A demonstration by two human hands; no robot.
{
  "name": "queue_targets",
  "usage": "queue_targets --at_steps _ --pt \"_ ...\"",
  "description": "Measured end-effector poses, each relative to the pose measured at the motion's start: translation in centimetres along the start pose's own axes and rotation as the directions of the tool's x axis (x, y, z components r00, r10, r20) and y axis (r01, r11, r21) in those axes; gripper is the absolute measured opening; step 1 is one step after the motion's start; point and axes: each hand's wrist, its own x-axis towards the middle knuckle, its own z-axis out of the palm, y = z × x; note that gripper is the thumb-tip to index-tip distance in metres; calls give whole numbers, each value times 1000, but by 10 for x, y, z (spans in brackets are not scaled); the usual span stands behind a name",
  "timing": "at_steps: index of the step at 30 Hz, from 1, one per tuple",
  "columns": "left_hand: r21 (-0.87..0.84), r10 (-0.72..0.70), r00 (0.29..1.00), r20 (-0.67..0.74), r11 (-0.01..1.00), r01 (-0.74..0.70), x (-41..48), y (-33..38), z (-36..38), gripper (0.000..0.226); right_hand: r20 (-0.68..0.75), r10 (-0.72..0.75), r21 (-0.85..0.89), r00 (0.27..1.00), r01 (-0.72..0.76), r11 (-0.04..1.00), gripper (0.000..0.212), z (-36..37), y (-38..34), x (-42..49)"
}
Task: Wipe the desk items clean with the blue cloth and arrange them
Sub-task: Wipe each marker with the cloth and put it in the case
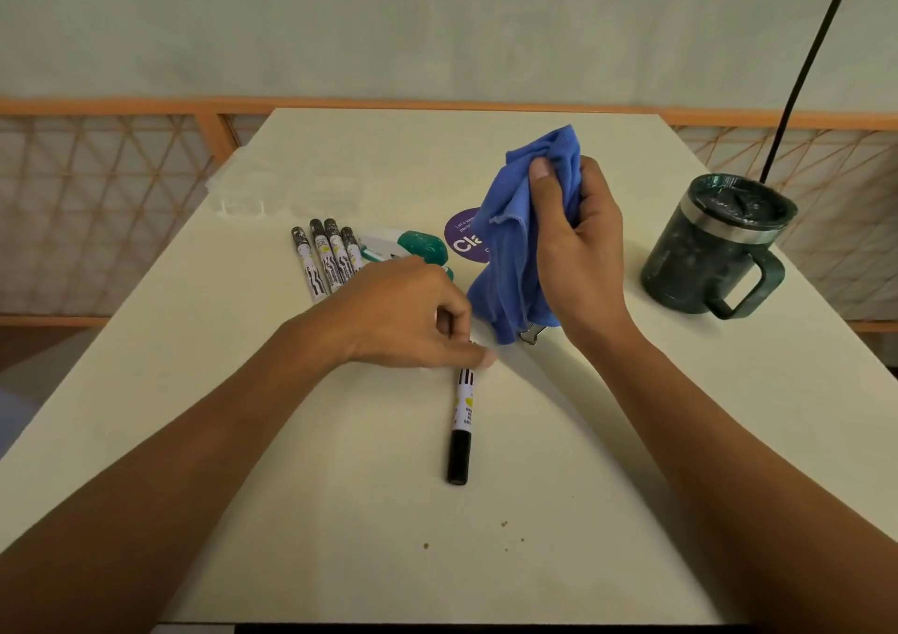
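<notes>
Head view: one loose marker (461, 419) lies on the tabletop (340, 487) near centre, with its black cap toward the person and its far end under the left hand (408, 312). The left fingers (449, 320) are curled together, pinching that far end, and the barrel rests on the surface. The right hand (578, 249) is raised just beyond, thumb and fingers clamped on the bunched blue cloth (510, 244), whose tail hangs near the tabletop.

Handling, by judgement: the marker is light, stiff, smooth plastic, and round, so it is liable to roll. It is best held at one end, leaving the barrel free for the cloth. The cloth is soft and limp and should wrap easily.

The marker has a white barrel with black stripes, a yellow patch and some print (too small to read). Four like markers (328, 259) lie side by side further back on the left. A dark green mug (714, 249) stands well apart on the right.
</notes>
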Motion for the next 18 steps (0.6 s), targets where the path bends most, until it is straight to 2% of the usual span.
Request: queue_targets --at_steps 3,6,11,14,18 --pt "-96 -16 1000 21 995 18 -7 -2 2 61 4 12 5 1000 -12 1000 20 1 -1 0" --pt "-128 -35 991 132 990 52 -13 5 4 64 5 6 13 1000 -6 1000 22 1 -2 0" --pt "-137 -1 982 186 990 27 -13 3 11 45 13 -27 42 1000 26 999 23 0 -4 2" --pt "-189 9 984 176 982 25 -12 -1 11 34 27 -84 64 996 82 995 25 -4 -9 4" --pt "-194 -15 991 134 980 41 -13 -10 11 25 36 -166 81 985 163 983 15 -11 -24 9"
